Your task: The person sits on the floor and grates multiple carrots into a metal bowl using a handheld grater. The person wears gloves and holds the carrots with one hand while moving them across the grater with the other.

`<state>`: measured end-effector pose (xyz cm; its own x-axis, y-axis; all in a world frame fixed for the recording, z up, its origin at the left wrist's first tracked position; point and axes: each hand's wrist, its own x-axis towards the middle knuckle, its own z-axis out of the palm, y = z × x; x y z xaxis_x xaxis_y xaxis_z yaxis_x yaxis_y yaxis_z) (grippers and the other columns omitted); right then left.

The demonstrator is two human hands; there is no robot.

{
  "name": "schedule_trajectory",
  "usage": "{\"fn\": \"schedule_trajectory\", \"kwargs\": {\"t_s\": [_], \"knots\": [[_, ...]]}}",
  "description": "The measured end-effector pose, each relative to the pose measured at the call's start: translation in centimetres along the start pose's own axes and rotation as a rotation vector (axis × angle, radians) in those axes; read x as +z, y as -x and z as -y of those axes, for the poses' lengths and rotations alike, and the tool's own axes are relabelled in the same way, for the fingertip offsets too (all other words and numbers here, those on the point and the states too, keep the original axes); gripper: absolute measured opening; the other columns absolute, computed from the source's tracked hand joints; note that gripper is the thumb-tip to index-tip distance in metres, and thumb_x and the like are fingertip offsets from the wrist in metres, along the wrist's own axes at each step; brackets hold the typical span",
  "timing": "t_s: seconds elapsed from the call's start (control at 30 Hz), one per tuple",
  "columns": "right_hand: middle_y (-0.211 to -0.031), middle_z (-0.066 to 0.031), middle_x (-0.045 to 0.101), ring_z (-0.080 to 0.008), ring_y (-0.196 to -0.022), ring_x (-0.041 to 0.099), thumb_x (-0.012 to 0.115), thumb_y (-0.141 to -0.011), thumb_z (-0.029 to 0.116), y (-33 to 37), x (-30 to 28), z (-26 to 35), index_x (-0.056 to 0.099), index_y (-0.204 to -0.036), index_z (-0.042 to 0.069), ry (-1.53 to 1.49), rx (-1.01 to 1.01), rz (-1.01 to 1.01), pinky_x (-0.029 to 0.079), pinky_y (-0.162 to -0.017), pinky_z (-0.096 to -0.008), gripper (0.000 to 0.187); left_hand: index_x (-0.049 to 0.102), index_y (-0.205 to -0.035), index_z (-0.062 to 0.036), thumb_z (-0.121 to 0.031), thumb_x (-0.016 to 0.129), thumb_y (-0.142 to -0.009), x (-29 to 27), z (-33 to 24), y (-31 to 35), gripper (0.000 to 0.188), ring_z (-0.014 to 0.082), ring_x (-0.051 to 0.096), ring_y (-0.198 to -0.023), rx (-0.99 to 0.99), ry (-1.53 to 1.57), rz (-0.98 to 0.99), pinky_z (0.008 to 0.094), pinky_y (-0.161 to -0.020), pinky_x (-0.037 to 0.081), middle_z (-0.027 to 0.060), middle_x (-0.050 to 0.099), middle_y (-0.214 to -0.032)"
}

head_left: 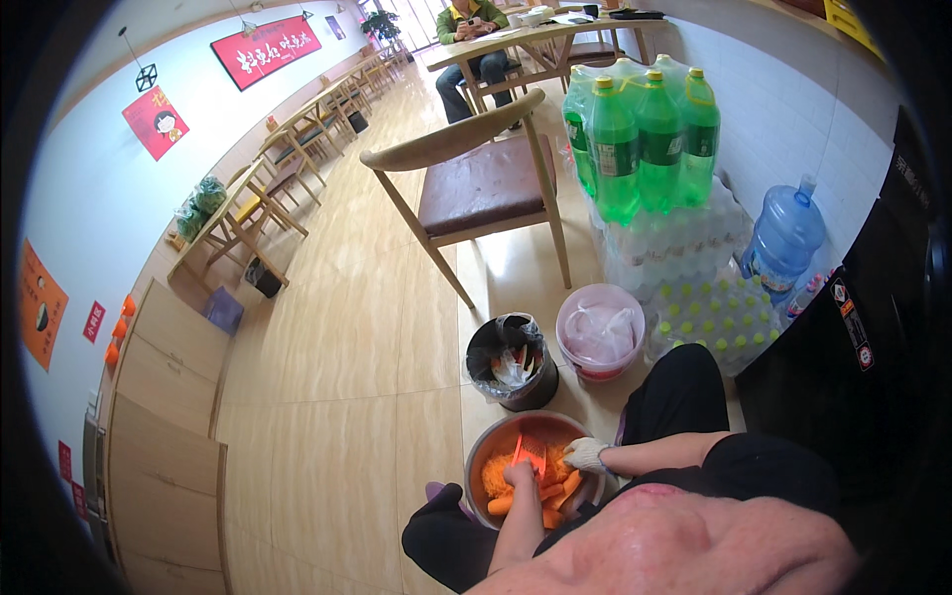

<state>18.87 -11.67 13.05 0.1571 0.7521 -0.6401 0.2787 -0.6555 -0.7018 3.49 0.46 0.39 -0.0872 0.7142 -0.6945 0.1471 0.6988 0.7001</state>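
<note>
Sitting low over a metal bowl [483,451] on the tiled floor [347,327], the person works with both hands inside its rim. The left hand [519,475] is bare and closed around the lower end of an orange grater [531,452], which stands tilted in the bowl above a heap of orange shreds [496,478]. Whole carrots [551,493] lie in the near part of the bowl, just beside that hand. The right hand [585,455], in a white glove, rests at the bowl's right edge, touching the grater's side; whether it grips anything cannot be told. Beyond the bowl stands a black-lined waste bin [512,361], and to its right a pink bucket [599,332] lined with clear plastic. Farther right, green bottles [642,139] top stacked packs of water, beside a blue water jug [785,238].
</note>
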Motion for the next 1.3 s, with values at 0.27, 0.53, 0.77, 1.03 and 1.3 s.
{"fn": "schedule_trajectory", "kwargs": {"t_s": [0.27, 0.53, 0.77, 1.03, 1.3], "knots": [[-0.082, -0.0137, 0.068, -0.0262, -0.069, 0.066, 0.053, -0.080, 0.024, 0.6, -0.1, 0.5, 0.070, -0.084, 0.006, -0.013, -0.013, -0.009, 0.052, -0.066, -0.0361, 0.025, 0.051, -0.074, -0.0042, -0.001, 0.058, -0.079, 0.3, -0.3, 1.3, 0.009, 0.0193, 0.049, -0.040, 0.019, -0.001, -0.069, 0.0346, -0.034, 0.039, 0.0079, 0.052, -0.056], [-0.081, -0.0128, 0.068, -0.0248, -0.064, 0.065, 0.053, -0.081, 0.025, 0.8, -0.2, 0.8, 0.070, -0.085, 0.006, -0.001, -0.005, -0.006, 0.052, -0.065, -0.0360, 0.026, 0.047, -0.070, -0.0052, 0.002, 0.053, -0.080, 0.3, 0.0, 0.3, 0.014, 0.0184, 0.044, -0.038, -0.008, 0.037, -0.033, 0.0357, -0.033, 0.038, 0.0067, 0.047, -0.053], [-0.086, -0.0135, 0.069, -0.0260, -0.067, 0.066, 0.051, -0.085, 0.025, 1.5, -0.5, 1.6, 0.070, -0.089, 0.005, 0.046, -0.014, 0.002, 0.052, -0.067, -0.0364, 0.028, 0.045, -0.069, -0.0046, 0.004, 0.051, -0.079, 0.4, 0.5, -0.4, 0.015, 0.0173, 0.041, -0.037, 0.042, 0.087, -0.045, 0.0362, -0.033, 0.037, 0.0068, 0.045, -0.052], [-0.090, -0.0143, 0.069, -0.0261, -0.075, 0.067, 0.053, -0.087, 0.028, 1.3, -0.6, 1.4, 0.070, -0.093, 0.005, 0.052, -0.002, 0.027, 0.052, -0.070, -0.0362, 0.029, 0.044, -0.067, -0.0029, 0.008, 0.052, -0.074, 0.4, -0.7, 1.2, 0.015, 0.0170, 0.043, -0.039, 0.039, 0.097, -0.035, 0.0340, -0.033, 0.036, 0.0074, 0.046, -0.055], [-0.097, -0.0153, 0.070, -0.0225, -0.069, 0.069, 0.060, -0.080, 0.029, 0.2, -0.3, 0.8, 0.062, -0.123, 0.007, 0.040, 0.017, 0.059, 0.056, -0.070, -0.0336, 0.049, 0.045, -0.069, -0.0031, 0.008, 0.053, -0.076, 0.4, -1.1, 1.7, 0.015, 0.0171, 0.043, -0.039, 0.035, 0.074, -0.063, 0.0331, -0.035, 0.036, 0.0073, 0.048, -0.057]]}}
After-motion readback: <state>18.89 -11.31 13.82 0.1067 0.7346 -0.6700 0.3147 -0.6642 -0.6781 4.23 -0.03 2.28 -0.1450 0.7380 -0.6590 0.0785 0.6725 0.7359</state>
